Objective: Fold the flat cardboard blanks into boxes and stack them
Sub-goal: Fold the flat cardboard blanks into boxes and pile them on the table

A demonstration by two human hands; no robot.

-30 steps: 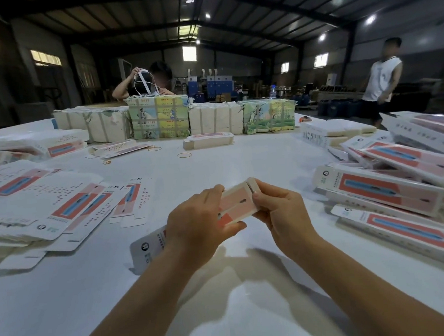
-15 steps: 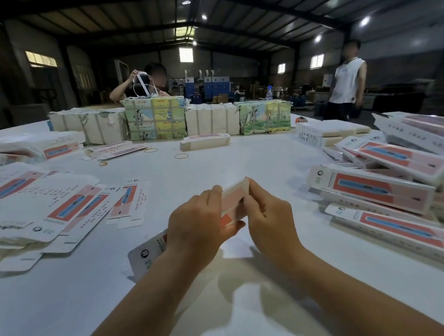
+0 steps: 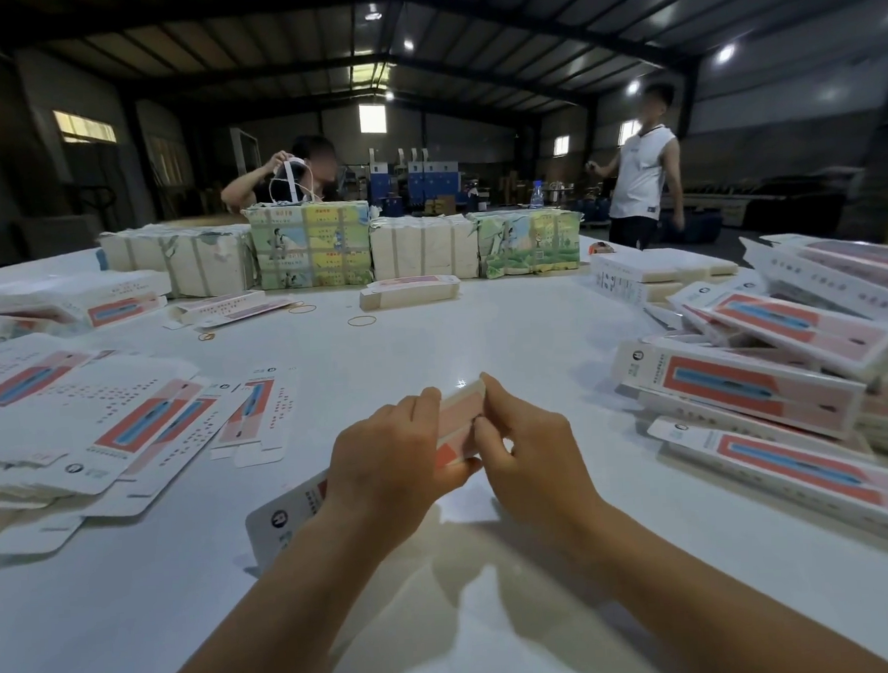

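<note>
A dim warehouse with a dark truss roof (image 3: 417,54) fills the background; its far wall and machinery are too dark to read. A wide white tabletop (image 3: 483,334) runs to every edge of the view, cut off left, right and below. Folded boxes (image 3: 743,387) pile up at the right, partly out of frame; flat blanks (image 3: 92,432) fan out at the left, their small print illegible. Wrapped bundles (image 3: 313,245) line the far side, hiding most of a seated person (image 3: 289,174); another person (image 3: 639,171) stands to the right. Above the near tabletop, the left hand (image 3: 386,457) grips a half-folded box (image 3: 454,418), covering its middle. The right hand (image 3: 530,450) pinches the far end, fingers (image 3: 491,390) curled over its flap. Rubber bands (image 3: 361,320) lie mid-table.
</note>
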